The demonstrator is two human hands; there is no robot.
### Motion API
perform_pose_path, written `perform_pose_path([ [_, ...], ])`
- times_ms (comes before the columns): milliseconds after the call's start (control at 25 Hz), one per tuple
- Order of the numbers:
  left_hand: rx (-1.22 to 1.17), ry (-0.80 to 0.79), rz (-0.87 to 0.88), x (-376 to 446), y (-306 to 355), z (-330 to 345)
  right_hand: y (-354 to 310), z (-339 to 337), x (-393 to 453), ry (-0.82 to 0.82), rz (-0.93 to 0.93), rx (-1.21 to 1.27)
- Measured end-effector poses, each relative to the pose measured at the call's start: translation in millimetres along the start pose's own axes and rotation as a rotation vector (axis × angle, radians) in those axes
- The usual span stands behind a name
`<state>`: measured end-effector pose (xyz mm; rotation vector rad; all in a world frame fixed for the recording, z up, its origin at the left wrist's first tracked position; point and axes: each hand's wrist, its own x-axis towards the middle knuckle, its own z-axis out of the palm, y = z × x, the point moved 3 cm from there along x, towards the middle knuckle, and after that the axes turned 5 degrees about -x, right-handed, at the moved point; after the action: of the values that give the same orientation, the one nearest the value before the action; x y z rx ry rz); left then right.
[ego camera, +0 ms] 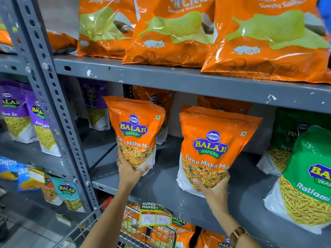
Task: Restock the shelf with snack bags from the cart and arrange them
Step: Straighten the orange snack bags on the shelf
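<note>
My left hand (129, 171) grips the bottom of an orange Tikha Mitha Mix bag (135, 126), holding it upright over the middle grey shelf (161, 187). My right hand (214, 189) grips the bottom of a second, identical orange bag (215, 140), upright and to the right of the first. Behind them, further orange bags (157, 99) stand at the back of the shelf. The wire cart (129, 228) is below, with more orange bags inside.
Green Ratlami bags (308, 176) stand at the right of the same shelf. Purple Aloo Sev bags (16, 111) fill the left bay beyond a perforated grey upright (53, 108). Large orange chip bags (172, 31) sit on the shelf above. A price tag (155, 216) hangs on the shelf edge.
</note>
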<state>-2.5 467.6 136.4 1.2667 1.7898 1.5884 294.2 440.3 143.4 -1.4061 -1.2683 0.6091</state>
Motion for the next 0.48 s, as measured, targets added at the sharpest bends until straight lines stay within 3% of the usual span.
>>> perform_pose_path([
  [480,0.024,0.000,-0.067,-24.1,7.1,3.0,0.4,0.1,-1.0,-0.005,-0.004,0.006],
])
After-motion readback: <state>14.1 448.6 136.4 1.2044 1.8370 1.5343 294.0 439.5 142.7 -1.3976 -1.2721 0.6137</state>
